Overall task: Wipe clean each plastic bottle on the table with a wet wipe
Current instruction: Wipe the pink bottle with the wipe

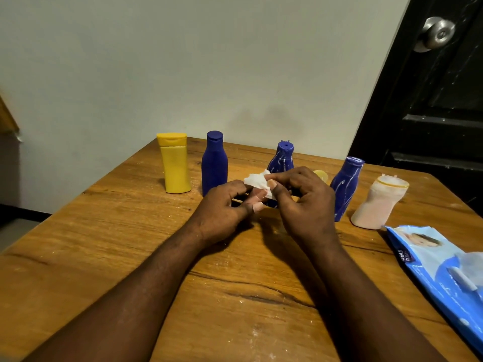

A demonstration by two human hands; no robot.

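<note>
Both my hands meet over the middle of the wooden table, pinching a crumpled white wet wipe between them. My left hand grips its lower edge, my right hand its upper right part. Behind them stands a row of bottles: a clean yellow bottle, a clean dark blue bottle, a blue bottle streaked with white partly hidden by my hands, another streaked blue bottle, and a whitish dusty bottle. A small yellow item peeks out behind my right hand.
A blue wet wipe pack lies at the table's right edge with a wipe sticking out of its opening. A grey wall runs behind the table. A black door with a metal knob stands at the right. White dust specks the tabletop.
</note>
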